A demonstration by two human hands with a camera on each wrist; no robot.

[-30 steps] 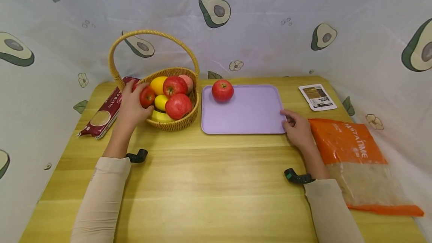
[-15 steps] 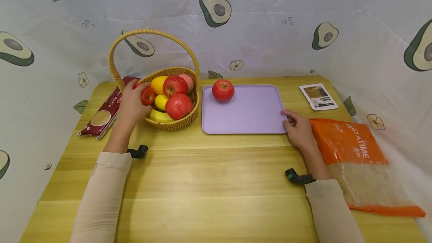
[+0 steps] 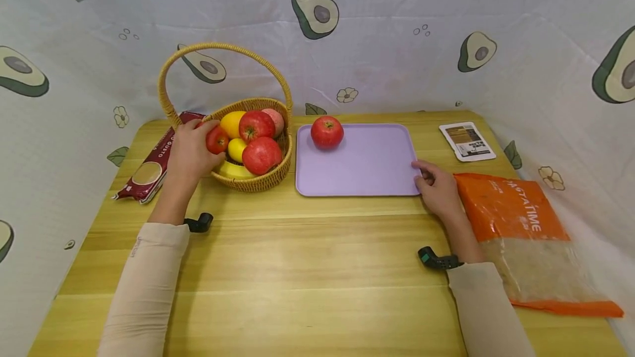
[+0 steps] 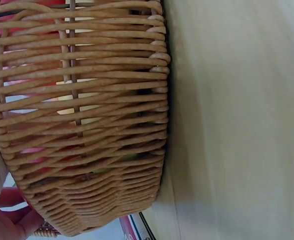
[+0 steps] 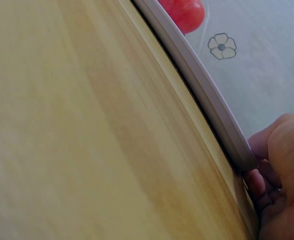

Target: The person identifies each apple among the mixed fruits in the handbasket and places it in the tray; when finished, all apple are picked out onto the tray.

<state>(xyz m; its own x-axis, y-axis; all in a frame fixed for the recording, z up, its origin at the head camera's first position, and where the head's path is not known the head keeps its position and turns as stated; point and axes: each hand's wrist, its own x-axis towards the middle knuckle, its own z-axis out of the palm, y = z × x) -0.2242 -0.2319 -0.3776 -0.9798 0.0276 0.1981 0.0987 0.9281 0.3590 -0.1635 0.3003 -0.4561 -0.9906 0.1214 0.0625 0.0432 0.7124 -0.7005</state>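
A wicker basket with a tall handle stands at the back left in the head view. Inside lie a red apple, another red fruit, yellow fruits and a pinkish fruit. My left hand reaches over the basket's left rim, its fingers and thumb around a small red apple. Part of that apple is hidden by the hand. To the right, a lilac tray bears one red apple near its back left corner. My right hand pinches the tray's right edge near the front corner.
A dark red packet lies left of the basket. An orange and clear bag lies beside my right forearm, with a small flat packet behind it. A patterned curtain rises along the back of the wooden table.
My left hand and forearm have shifted slightly left, with the fingers still around the apple in the basket. My right hand stays at the tray's edge.
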